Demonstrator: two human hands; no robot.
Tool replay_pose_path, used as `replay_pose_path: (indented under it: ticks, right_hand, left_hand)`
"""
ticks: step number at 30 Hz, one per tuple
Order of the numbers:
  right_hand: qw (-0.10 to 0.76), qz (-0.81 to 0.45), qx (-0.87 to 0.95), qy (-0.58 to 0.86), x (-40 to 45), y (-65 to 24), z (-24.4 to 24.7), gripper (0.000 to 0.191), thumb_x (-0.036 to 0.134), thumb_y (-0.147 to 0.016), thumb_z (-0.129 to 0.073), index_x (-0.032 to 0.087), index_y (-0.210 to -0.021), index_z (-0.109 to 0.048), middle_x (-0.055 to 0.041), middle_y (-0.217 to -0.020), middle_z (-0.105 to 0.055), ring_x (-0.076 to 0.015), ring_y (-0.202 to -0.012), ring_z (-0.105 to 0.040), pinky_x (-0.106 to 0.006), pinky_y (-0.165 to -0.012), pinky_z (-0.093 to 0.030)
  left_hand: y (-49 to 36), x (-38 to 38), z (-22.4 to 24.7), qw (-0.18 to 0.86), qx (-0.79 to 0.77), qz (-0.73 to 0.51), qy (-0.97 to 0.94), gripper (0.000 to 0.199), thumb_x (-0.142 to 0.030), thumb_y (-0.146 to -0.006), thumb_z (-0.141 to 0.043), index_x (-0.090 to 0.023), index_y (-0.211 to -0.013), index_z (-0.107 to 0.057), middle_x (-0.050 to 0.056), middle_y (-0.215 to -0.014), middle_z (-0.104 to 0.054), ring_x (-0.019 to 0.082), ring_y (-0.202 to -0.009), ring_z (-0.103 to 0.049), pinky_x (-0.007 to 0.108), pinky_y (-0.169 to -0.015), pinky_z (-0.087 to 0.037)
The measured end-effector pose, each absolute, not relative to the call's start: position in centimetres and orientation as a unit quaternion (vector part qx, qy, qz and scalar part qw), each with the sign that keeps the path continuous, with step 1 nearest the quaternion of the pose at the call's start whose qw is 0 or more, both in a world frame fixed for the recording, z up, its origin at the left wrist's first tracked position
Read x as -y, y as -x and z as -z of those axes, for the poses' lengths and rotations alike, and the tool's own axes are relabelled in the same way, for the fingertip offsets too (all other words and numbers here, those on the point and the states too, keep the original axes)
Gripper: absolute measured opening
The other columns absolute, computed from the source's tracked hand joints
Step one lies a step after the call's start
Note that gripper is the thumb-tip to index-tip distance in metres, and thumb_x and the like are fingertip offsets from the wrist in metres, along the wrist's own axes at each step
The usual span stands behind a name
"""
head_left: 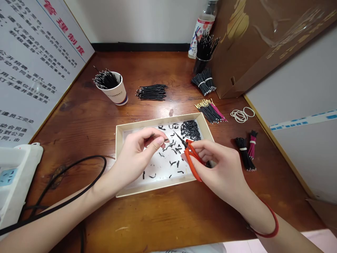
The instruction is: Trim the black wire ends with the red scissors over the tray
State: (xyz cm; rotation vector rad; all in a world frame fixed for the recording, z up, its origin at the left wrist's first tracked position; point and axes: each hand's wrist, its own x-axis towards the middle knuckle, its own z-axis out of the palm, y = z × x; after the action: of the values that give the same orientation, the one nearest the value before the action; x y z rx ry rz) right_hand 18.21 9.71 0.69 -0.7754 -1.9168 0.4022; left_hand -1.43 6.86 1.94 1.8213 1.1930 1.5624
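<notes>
Over a shallow cream box (160,188), my left hand (143,147) pinches a short black wire between thumb and fingers; only its dark tip shows. My right hand (218,161) is wrapped round the red handles of small scissors (193,158), whose pointed blades aim up and left, a little right of the left fingertips. Inside the box lie scattered black scraps (172,163) on a white bottom, and a heap of black curled pieces (191,130) fills the back right corner.
Behind the box are a paper cup of black wires (116,91), a loose wire pile (151,92), a bottle (201,31) and banded bundles (206,82). Rubber bands (240,115) and more bundles (244,154) lie right. A black cable (102,168) crosses my left forearm.
</notes>
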Motion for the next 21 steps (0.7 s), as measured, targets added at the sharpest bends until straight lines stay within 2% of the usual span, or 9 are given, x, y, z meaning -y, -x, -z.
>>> replay_pose_path:
  ticks: [3, 6, 10, 14, 21]
  right_hand:
    - [0.501, -0.328, 0.741, 0.305, -10.2, -17.5, -1.4, 0.011, 0.024, -0.076, -0.074, 0.021, -0.081, -0.064, 0.0, -0.074, -0.071, -0.013, -0.064, -0.066, -0.025, -0.059, -0.055]
    - [0.511, -0.429, 0.695, 0.266, -10.7, -16.3, -2.2, 0.024, 0.028, -0.069, -0.082, 0.021, -0.08, -0.062, -0.0022, -0.085, -0.074, -0.016, -0.074, -0.071, -0.027, -0.065, -0.059]
    - [0.497, -0.469, 0.685, 0.251, -11.0, -14.9, -2.7, 0.029, 0.025, -0.063, -0.087, 0.02, -0.076, -0.06, -0.0001, -0.077, -0.073, -0.0162, -0.073, -0.071, -0.026, -0.063, -0.058]
    - [0.516, -0.461, 0.675, 0.256, -10.7, -14.6, -2.7, 0.027, 0.021, -0.064, -0.086, 0.02, -0.075, -0.061, 0.0012, -0.077, -0.073, -0.0135, -0.072, -0.069, -0.024, -0.062, -0.055]
    - [0.548, -0.516, 0.606, 0.257, -7.9, -15.5, -2.5, 0.023, 0.015, -0.063, -0.085, 0.021, -0.076, -0.067, 0.0037, -0.077, -0.072, -0.0093, -0.07, -0.064, -0.019, -0.061, -0.052]
  left_hand:
    - [1.2, -6.8, -2.0, 0.252, -0.424, -0.579, -0.649, 0.008, -0.021, -0.086, -0.063, -0.018, -0.08, -0.068, -0.002, -0.074, -0.069, 0.009, -0.07, -0.062, 0.018, -0.065, -0.049]
    - [1.0, -6.7, -2.1, 0.265, -0.419, -0.592, -0.636, 0.003, -0.02, -0.081, -0.068, -0.017, -0.082, -0.069, -0.001, -0.07, -0.068, 0.01, -0.066, -0.061, 0.019, -0.061, -0.049]
    - [1.0, -6.8, -2.1, 0.272, -0.415, -0.61, -0.618, 0.005, -0.02, -0.078, -0.071, -0.017, -0.078, -0.066, -0.003, -0.065, -0.065, 0.009, -0.061, -0.058, 0.018, -0.057, -0.047]
    - [1.1, -7.0, -2.1, 0.283, -0.414, -0.608, -0.615, 0.007, -0.022, -0.077, -0.072, -0.017, -0.078, -0.067, -0.003, -0.066, -0.066, 0.009, -0.062, -0.059, 0.018, -0.058, -0.048]
    - [0.9, -4.9, -3.2, 0.246, -0.458, -0.526, -0.673, 0.018, -0.03, -0.084, -0.066, -0.019, -0.071, -0.072, -0.001, -0.067, -0.069, 0.011, -0.063, -0.057, 0.021, -0.058, -0.045]
